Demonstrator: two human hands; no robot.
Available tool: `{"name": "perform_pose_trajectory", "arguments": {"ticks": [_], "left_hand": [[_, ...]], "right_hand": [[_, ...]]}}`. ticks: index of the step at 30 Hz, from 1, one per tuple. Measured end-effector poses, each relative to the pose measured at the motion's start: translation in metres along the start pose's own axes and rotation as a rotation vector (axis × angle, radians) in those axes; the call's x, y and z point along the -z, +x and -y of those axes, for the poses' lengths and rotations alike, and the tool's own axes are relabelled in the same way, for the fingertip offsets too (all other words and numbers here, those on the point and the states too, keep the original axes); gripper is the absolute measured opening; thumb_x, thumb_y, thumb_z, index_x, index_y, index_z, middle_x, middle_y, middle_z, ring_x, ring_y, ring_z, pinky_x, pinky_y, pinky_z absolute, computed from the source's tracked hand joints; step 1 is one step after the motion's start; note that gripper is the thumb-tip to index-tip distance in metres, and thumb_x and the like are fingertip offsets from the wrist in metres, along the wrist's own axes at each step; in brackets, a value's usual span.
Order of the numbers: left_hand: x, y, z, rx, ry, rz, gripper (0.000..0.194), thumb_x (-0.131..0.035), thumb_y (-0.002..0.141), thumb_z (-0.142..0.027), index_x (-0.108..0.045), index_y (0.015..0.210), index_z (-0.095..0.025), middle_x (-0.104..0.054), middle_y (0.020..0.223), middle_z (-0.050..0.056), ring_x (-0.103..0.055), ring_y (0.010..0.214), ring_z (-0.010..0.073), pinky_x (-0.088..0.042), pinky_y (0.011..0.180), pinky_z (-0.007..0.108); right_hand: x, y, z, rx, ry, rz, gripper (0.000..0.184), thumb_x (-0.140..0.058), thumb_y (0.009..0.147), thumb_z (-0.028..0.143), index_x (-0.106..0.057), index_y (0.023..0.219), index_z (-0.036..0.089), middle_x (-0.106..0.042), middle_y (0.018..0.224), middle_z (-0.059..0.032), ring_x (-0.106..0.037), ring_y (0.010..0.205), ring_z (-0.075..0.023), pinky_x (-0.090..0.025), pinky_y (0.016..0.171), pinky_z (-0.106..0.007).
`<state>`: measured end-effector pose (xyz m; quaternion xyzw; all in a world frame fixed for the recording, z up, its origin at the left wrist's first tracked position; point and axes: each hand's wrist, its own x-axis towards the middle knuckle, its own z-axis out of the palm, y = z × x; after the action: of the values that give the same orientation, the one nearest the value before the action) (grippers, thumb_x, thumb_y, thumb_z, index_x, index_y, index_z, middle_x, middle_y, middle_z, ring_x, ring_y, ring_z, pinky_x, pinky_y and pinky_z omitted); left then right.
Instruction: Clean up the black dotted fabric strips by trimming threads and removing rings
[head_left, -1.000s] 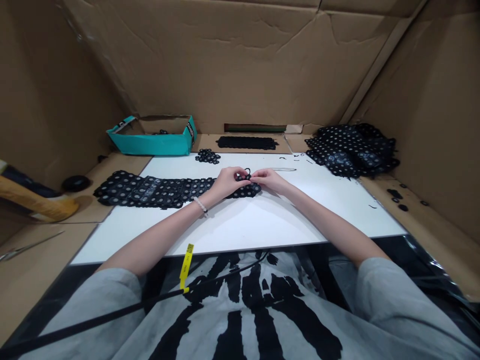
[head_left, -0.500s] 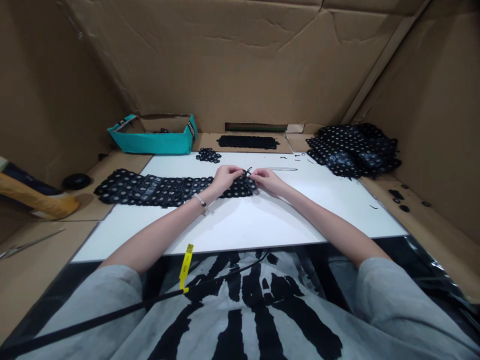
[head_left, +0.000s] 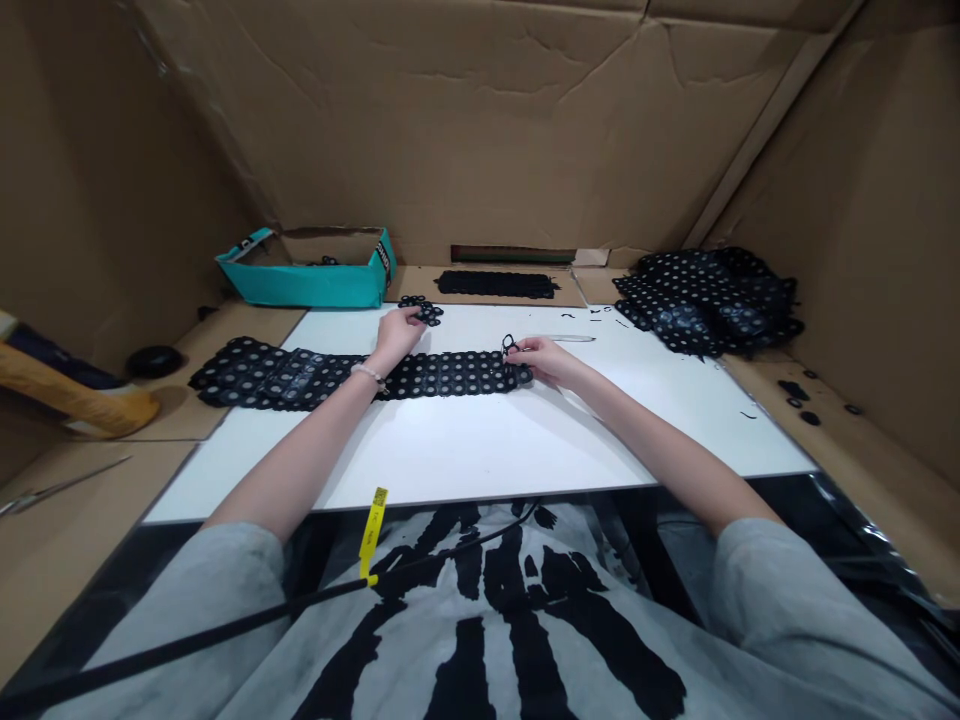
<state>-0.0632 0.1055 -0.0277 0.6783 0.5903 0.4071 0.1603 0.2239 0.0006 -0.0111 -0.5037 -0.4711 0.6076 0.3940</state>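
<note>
My left hand [head_left: 397,333] reaches far across the white board, its fingertips on a small pile of loose black rings [head_left: 422,310]. My right hand [head_left: 538,360] pinches a single black ring [head_left: 509,345] at the right end of a long strip of linked black rings [head_left: 442,376]. That strip lies flat across the board, its pale-centred links in rows. My left wrist passes just above it, and a beaded bracelet sits on that wrist. I cannot tell whether my left fingers hold a ring.
The white board [head_left: 480,445] stands within cardboard walls. Behind it are a teal box [head_left: 304,288] and a dark mesh strip [head_left: 495,285]. A large heap of ring mesh [head_left: 705,303] lies back right, with loose black pieces [head_left: 795,392] beside it. A wooden-handled tool [head_left: 60,390] lies far left.
My left hand has left my right hand and moved back and left to the ring pile. My right hand has shifted slightly right, with the ring still pinched. The strip's right end now lies flat.
</note>
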Motion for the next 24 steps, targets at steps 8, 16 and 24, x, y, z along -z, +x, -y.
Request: {"name": "perform_pose_trajectory", "arguments": {"ticks": [8, 16, 24], "left_hand": [[-0.013, -0.041, -0.063, -0.366, 0.002, 0.343, 0.036, -0.065, 0.079, -0.036, -0.073, 0.110, -0.017, -0.074, 0.104, 0.009, -0.066, 0.084, 0.0219, -0.050, 0.082, 0.033], [-0.035, -0.064, -0.078, -0.501, -0.019, 0.408, 0.033, -0.072, 0.077, -0.041, -0.072, 0.102, -0.019, -0.074, 0.098, 0.006, -0.065, 0.095, 0.0233, -0.046, 0.091, 0.036], [-0.032, -0.067, -0.082, -0.457, -0.063, 0.396, 0.023, -0.074, 0.074, -0.037, -0.069, 0.089, -0.021, -0.072, 0.090, 0.003, -0.062, 0.090, 0.0216, -0.046, 0.086, 0.034]], "right_hand": [[0.001, 0.001, -0.003, 0.055, 0.074, 0.056, 0.022, -0.069, 0.052, 0.012, -0.053, 0.066, 0.017, -0.068, 0.077, -0.0011, -0.057, 0.069, -0.0119, -0.040, 0.060, -0.023], [-0.009, -0.001, -0.002, 0.077, 0.101, 0.011, 0.032, -0.074, 0.050, 0.021, -0.054, 0.075, 0.019, -0.067, 0.070, -0.0005, -0.059, 0.068, -0.0142, -0.042, 0.062, -0.024], [-0.010, 0.000, -0.007, 0.197, -0.184, 0.025, 0.024, -0.073, 0.064, 0.030, -0.069, 0.084, 0.017, -0.071, 0.077, -0.0017, -0.060, 0.074, -0.0156, -0.042, 0.066, -0.025]]}}
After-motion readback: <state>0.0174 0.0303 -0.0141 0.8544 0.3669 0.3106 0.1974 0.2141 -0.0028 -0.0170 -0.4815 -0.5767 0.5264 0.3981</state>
